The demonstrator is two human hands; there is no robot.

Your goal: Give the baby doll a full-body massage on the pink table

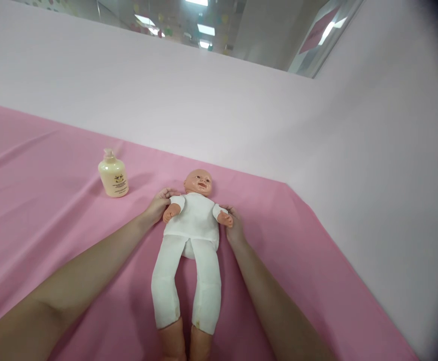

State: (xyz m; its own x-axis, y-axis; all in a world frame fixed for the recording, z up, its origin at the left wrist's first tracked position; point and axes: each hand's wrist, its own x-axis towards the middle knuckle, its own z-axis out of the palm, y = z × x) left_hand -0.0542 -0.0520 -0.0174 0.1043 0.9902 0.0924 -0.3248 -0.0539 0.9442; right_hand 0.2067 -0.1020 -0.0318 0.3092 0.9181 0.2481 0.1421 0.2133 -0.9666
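Left hand point(160, 203) and right hand point(233, 226) grasping shoulders of white-suited plastic baby doll point(192, 235) mid pink cloth-covered table point(53, 210); risk: loose grip letting floppy body slump sideways.

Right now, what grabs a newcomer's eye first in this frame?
A baby doll in white lies face up in the middle of the pink sheet, head pointing away from the camera. The left hand and right hand sit at its shoulders, one on each side, touching its upper arms. A cream pump bottle stands upright on the sheet to the left of the doll's head, apart from it.
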